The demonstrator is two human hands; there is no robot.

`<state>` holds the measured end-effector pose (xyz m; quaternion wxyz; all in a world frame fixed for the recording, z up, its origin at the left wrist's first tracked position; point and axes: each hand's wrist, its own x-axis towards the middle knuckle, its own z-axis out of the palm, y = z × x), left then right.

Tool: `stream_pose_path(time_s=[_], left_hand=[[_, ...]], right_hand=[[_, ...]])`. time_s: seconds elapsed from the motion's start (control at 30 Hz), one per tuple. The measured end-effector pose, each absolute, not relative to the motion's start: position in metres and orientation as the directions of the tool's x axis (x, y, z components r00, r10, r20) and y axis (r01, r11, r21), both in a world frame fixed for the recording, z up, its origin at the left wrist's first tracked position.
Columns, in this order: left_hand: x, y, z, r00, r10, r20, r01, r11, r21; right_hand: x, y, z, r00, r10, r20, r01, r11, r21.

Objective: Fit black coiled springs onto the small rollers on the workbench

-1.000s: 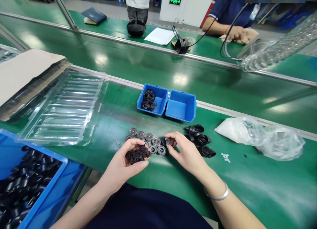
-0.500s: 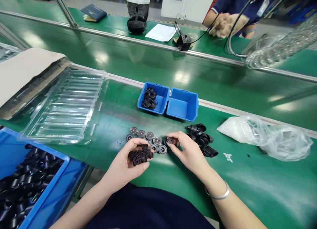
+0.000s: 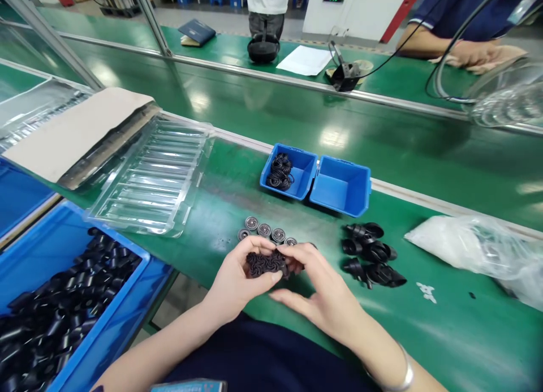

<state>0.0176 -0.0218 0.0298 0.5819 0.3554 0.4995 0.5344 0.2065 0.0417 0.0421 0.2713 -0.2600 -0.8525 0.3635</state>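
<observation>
My left hand (image 3: 241,284) is closed around a bunch of small black swirl-patterned parts (image 3: 267,263), held just above the table's front edge. My right hand (image 3: 322,290) is beside it, fingertips touching the right end of the bunch and thumb stretched apart below. I see nothing held between that thumb and the fingers. Round black discs with a swirl face (image 3: 263,229) lie in rows on the green table beyond my hands, partly hidden by them. To the right of my right hand lie several black curved tubular pieces (image 3: 368,250).
A blue bin (image 3: 305,174) holds black rings (image 3: 280,171); a second blue bin (image 3: 340,182) adjoins it. Left are a clear plastic tray (image 3: 156,180) and a large blue crate (image 3: 142,262) of black parts. A plastic bag (image 3: 449,239) and white bits (image 3: 426,293) lie right. Across stands a co-worker (image 3: 458,18).
My right hand has moved left from the discs to the bunch, and the single swirl part no longer shows between its fingers. The view has shifted left.
</observation>
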Motion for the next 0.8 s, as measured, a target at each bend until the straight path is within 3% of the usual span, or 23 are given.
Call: stream_pose_path(time_s=[0.1,0.23,0.3,0.4,0.47,0.53,0.63,0.8], left_hand=[[0.016,-0.023,0.028,-0.032,0.966,-0.255,-0.373,0.225,0.9],[0.009,-0.026,0.03,-0.036,0.951,-0.306,-0.401,0.267,0.876],[0.005,-0.028,0.031,-0.027,0.943,-0.331,-0.45,0.284,0.847],[-0.003,-0.03,0.031,-0.024,0.937,-0.349,-0.553,0.278,0.785],[-0.011,-0.032,0.031,-0.093,0.935,-0.341,-0.584,0.226,0.78],[-0.021,-0.034,0.03,-0.196,0.925,-0.324,-0.574,0.159,0.803],[-0.033,-0.037,0.027,-0.29,0.907,-0.306,-0.54,0.109,0.835],[-0.039,-0.041,0.019,-0.303,0.897,-0.322,-0.513,0.132,0.848]], right_hand=[[0.195,0.04,0.034,-0.675,0.635,0.377,0.212,0.656,-0.725],[0.195,0.047,0.035,-0.702,0.6,0.384,0.166,0.662,-0.731],[0.195,0.051,0.04,-0.718,0.618,0.319,0.13,0.57,-0.812],[0.191,0.06,0.046,-0.708,0.682,0.182,0.037,0.294,-0.955],[0.185,0.068,0.047,-0.68,0.721,0.133,0.039,0.217,-0.975],[0.177,0.076,0.046,-0.669,0.728,0.149,0.14,0.321,-0.937],[0.161,0.084,0.042,-0.721,0.655,0.226,0.273,0.568,-0.777],[0.137,0.089,0.031,-0.819,0.511,0.261,0.233,0.712,-0.663]])
